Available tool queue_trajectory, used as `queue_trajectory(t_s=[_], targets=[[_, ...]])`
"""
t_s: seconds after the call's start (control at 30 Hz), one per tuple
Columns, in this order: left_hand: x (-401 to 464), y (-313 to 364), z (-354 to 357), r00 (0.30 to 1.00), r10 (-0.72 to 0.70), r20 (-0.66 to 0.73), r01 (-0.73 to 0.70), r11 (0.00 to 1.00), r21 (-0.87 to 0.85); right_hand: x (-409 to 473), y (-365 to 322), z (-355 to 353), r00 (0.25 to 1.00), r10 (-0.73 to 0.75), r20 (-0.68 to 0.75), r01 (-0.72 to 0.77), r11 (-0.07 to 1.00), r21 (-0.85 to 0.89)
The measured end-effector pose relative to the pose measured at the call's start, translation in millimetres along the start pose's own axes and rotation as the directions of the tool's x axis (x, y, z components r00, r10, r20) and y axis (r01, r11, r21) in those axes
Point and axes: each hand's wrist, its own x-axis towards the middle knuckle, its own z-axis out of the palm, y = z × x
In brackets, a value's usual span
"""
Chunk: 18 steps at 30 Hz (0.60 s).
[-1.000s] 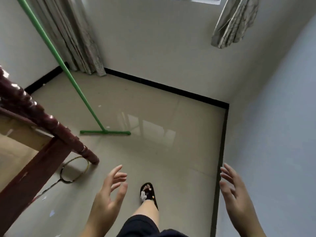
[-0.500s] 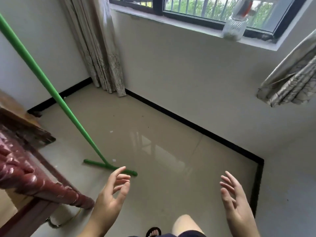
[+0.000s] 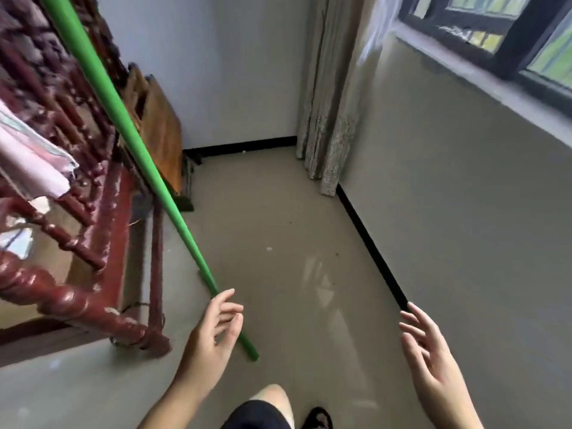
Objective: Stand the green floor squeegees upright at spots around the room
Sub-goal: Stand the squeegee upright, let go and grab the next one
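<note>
One green floor squeegee [image 3: 136,140] stands with its long handle slanting from the top left down toward the floor, beside the red wooden bed frame [image 3: 77,301]. Its green blade end [image 3: 249,348] shows on the tiles just right of my left hand. My left hand [image 3: 213,332] is in front of the lower handle, fingers spread and loosely curled, gripping nothing. My right hand [image 3: 430,354] hovers open at the lower right, near the wall. Whether the handle's top leans on anything is out of frame.
A carved red bed frame with pink cloth [image 3: 28,162] fills the left. A wooden board [image 3: 158,125] leans in the far corner. A curtain [image 3: 331,97] hangs by the window [image 3: 507,35]. My sandalled foot [image 3: 317,418] is on the beige tiled floor [image 3: 297,230].
The view has swung left and moved closer: the squeegee now sits right by my left hand and the bed frame fills the left. Both hands stay open.
</note>
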Motion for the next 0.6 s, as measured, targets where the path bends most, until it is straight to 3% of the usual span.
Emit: queue_trajectory(t_s=[0.2,0.37,0.5,0.6], targets=[[47,10,3,0.935,-0.063,-0.349,0.056,0.998,-0.031,155,-23,31,0.939,-0.177,0.294,0.170,0.984,0.049],[104,13,-7,0.854,-0.063,-0.517,0.054,0.998,-0.032,253,-46,89,0.845,-0.279,0.457,0.261,0.960,0.104],[135,22,-26,0.758,-0.070,-0.649,0.084,0.996,-0.011,311,-85,136,0.724,-0.362,0.588,0.335,0.929,0.158],[154,26,-36,0.701,-0.106,-0.705,0.182,0.983,0.034,346,-119,178,0.569,-0.431,0.700,0.384,0.892,0.237]])
